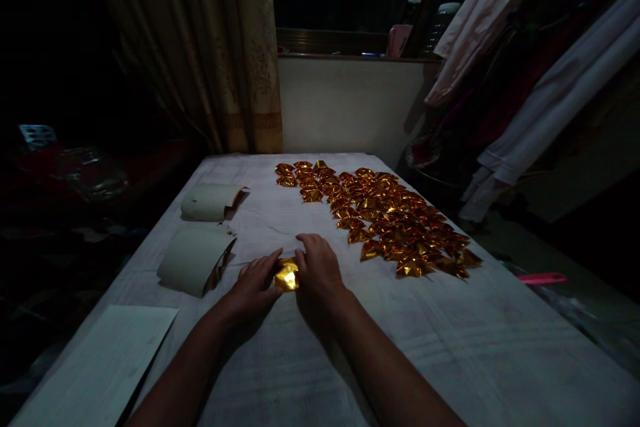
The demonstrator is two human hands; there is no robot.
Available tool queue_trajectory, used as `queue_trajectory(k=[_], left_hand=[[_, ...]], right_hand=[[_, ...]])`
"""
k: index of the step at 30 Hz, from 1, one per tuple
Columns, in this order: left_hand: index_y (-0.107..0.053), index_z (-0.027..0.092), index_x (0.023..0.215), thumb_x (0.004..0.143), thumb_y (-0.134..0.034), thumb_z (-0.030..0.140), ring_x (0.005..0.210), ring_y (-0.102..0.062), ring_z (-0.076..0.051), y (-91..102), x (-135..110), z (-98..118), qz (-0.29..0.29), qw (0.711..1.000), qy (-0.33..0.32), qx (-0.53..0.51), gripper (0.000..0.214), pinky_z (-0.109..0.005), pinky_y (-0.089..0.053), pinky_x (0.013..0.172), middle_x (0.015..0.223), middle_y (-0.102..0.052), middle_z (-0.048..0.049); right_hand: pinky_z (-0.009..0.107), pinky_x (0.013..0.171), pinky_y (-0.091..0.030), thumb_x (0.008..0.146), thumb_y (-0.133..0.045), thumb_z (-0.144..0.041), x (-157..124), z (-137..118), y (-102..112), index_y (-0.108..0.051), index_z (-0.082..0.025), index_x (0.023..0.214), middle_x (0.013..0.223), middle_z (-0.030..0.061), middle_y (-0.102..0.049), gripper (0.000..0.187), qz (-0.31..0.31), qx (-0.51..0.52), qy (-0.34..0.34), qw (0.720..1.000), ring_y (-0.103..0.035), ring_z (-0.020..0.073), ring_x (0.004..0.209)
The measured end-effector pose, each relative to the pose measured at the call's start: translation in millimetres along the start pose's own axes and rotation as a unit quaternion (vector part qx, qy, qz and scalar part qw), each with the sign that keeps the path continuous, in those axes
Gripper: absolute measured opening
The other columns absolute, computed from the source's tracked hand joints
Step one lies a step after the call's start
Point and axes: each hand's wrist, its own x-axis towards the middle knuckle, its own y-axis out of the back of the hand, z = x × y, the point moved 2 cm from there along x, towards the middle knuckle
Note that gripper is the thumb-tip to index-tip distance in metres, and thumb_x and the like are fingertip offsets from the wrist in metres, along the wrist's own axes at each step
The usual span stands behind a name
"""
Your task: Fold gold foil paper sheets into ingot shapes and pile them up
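Observation:
My left hand (pixel 255 285) and my right hand (pixel 319 267) meet over a small piece of shiny gold foil paper (pixel 287 275) on the white cloth-covered table (pixel 450 347). Both hands pinch its edges with fingertips pressed to it. To the right lies a wide spread of several folded gold foil pieces (pixel 385 213), running from the far middle of the table to just right of my right hand.
Two curled stacks of pale sheets (pixel 193 257) (pixel 210 201) lie left of my hands, and a flat white sheet (pixel 105 363) sits at the near left corner. A curtain (pixel 200 47) and hanging clothes (pixel 525 80) border the table. A pink object (pixel 543 278) lies off the right edge.

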Motion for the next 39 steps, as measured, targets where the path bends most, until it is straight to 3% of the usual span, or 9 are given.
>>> queue_trajectory(k=[3, 6, 11, 20, 26, 29, 33, 36, 39], left_hand=[[-0.027, 0.023, 0.158, 0.081, -0.061, 0.029, 0.129, -0.052, -0.031, 0.1, 0, 1, -0.001, 1.0, 0.001, -0.015, 0.085, -0.05, -0.036, 0.111, 0.142, -0.058, -0.0118], [-0.022, 0.022, 0.159, 0.083, -0.061, 0.032, 0.13, -0.05, -0.031, 0.7, 0, 3, -0.003, 1.0, 0.002, -0.024, 0.086, -0.05, -0.034, 0.112, 0.141, -0.058, -0.0126], [-0.025, 0.018, 0.158, 0.082, -0.062, 0.031, 0.129, -0.051, -0.031, -0.6, 1, 2, -0.004, 1.0, 0.016, -0.024, 0.086, -0.049, -0.036, 0.111, 0.141, -0.058, -0.014], [-0.025, 0.021, 0.159, 0.08, -0.059, 0.028, 0.127, -0.054, -0.03, 1.9, -1, 1, -0.003, 0.999, -0.001, -0.035, 0.086, -0.05, -0.037, 0.11, 0.138, -0.06, -0.0126], [-0.059, 0.025, 0.135, 0.082, -0.052, 0.021, 0.13, -0.052, -0.027, 2.3, -2, 15, -0.014, 0.999, -0.007, 0.038, 0.054, -0.045, -0.036, 0.112, 0.139, -0.06, -0.0076], [-0.065, 0.025, 0.127, 0.087, -0.053, 0.023, 0.128, -0.053, -0.027, -4.8, -8, 30, 0.017, 0.995, -0.003, 0.096, 0.041, -0.049, -0.035, 0.111, 0.137, -0.061, -0.0085], [-0.059, 0.027, 0.135, 0.093, -0.053, 0.027, 0.143, -0.038, -0.031, -21.5, -20, 55, 0.037, 0.985, -0.023, 0.165, 0.042, -0.062, -0.017, 0.118, 0.15, -0.053, -0.0102], [-0.042, 0.023, 0.151, 0.099, -0.046, 0.034, 0.149, -0.032, -0.029, -37.0, -26, 64, -0.012, 0.984, -0.045, 0.171, 0.054, -0.062, -0.011, 0.121, 0.158, -0.042, -0.0129], [-0.029, 0.02, 0.158, 0.102, -0.039, 0.042, 0.151, -0.028, -0.028, -47.8, -29, 61, -0.025, 0.98, -0.057, 0.189, 0.061, -0.059, -0.011, 0.122, 0.163, -0.032, -0.0133]], right_hand=[[0.036, 0.115, -0.032, 0.099, -0.045, -0.021, -8, -6, -28, -0.054, -0.016, 0.141, 0.149, 0.0124, -0.052, 0.044, -0.008, -0.019, 0.028, 0.999, -0.045, 0.0232, 0.137], [0.045, 0.122, -0.022, 0.102, -0.041, -0.031, -14, -3, -39, -0.044, -0.013, 0.15, 0.158, 0.0138, -0.04, 0.051, -0.05, -0.056, 0.037, 0.996, -0.033, 0.0271, 0.147], [0.057, 0.123, -0.011, 0.105, -0.031, -0.044, -17, 4, -33, -0.035, -0.015, 0.156, 0.164, 0.0134, -0.025, 0.058, -0.102, -0.08, 0.044, 0.991, -0.018, 0.0297, 0.153], [0.056, 0.123, -0.008, 0.104, -0.03, -0.043, -18, 35, -14, -0.031, -0.02, 0.158, 0.167, 0.0087, -0.019, 0.058, -0.15, -0.114, 0.031, 0.982, -0.014, 0.0277, 0.154], [0.055, 0.123, -0.008, 0.104, -0.029, -0.043, -20, 40, -13, -0.033, -0.021, 0.157, 0.166, 0.0087, -0.021, 0.057, -0.139, -0.116, 0.033, 0.983, -0.015, 0.0271, 0.154], [0.055, 0.123, -0.009, 0.104, -0.029, -0.043, -21, 39, -12, -0.033, -0.02, 0.157, 0.166, 0.0091, -0.021, 0.057, -0.133, -0.113, 0.037, 0.984, -0.015, 0.0278, 0.154], [0.055, 0.123, -0.009, 0.105, -0.028, -0.043, -22, 38, -11, -0.033, -0.02, 0.157, 0.166, 0.0092, -0.021, 0.057, -0.131, -0.114, 0.035, 0.984, -0.016, 0.0275, 0.154], [0.055, 0.123, -0.009, 0.105, -0.027, -0.042, -23, 38, -11, -0.034, -0.02, 0.157, 0.166, 0.0095, -0.023, 0.057, -0.124, -0.112, 0.039, 0.985, -0.016, 0.0268, 0.154], [0.055, 0.123, -0.01, 0.105, -0.028, -0.041, -23, 39, -12, -0.035, -0.02, 0.156, 0.165, 0.0101, -0.024, 0.056, -0.116, -0.107, 0.042, 0.987, -0.018, 0.027, 0.154]])
